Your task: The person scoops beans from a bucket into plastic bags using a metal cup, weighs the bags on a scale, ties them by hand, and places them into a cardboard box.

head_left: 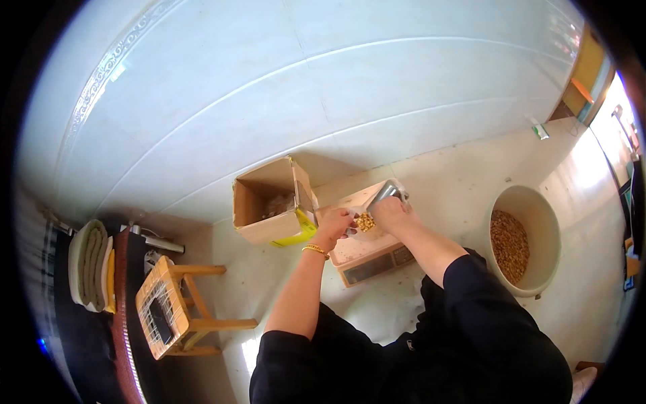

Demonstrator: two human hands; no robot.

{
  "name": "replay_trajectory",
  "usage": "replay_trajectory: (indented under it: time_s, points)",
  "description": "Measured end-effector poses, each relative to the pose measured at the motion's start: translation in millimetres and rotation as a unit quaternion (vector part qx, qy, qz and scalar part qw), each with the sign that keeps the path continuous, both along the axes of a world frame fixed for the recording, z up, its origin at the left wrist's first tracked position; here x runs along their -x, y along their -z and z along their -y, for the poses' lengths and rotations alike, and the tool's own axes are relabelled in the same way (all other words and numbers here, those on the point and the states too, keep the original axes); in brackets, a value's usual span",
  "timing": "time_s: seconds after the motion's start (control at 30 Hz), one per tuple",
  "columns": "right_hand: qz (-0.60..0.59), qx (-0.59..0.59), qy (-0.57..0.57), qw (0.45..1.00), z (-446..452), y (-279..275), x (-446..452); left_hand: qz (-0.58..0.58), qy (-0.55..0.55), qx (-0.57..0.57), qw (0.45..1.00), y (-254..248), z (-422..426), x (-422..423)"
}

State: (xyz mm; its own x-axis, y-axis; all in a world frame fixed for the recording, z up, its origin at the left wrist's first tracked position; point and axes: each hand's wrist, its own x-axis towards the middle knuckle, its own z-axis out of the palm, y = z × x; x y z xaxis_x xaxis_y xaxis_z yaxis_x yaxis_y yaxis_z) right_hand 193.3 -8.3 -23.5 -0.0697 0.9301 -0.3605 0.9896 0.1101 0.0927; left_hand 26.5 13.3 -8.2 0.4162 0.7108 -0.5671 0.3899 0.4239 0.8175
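Floor (457,176) gives passage between scale (377,264) and bucket (540,222); carton (264,231) blocks left.

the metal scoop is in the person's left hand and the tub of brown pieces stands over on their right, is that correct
Not quite: the head view shows the metal scoop in the right hand. The tub of brown pieces does stand on their right.
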Motion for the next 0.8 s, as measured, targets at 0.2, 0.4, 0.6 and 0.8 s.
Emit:
replay_trajectory:
  time_s: [0.2, 0.4, 0.6, 0.8]
  points:
    - [-0.040, -0.034, -0.005, 0.999, -0.7, -6.2, -1.3, 0.001, 0.009, 0.013, 1.000, 0.7, -2.0, -2.2]
    - [-0.079, -0.045, 0.021, 0.996, -3.9, -3.8, -10.3, 0.007, 0.011, 0.015, 1.000, 4.9, -5.4, 3.6]
    - [-0.142, -0.047, 0.046, 0.988, 6.6, -35.8, -17.8, -0.004, -0.016, 0.015, 1.000, 1.6, -4.2, 10.2]
    - [-0.317, -0.036, 0.203, 0.926, 1.2, -76.5, -42.2, 0.036, -0.014, 0.026, 0.999, 8.3, -8.6, 13.3]
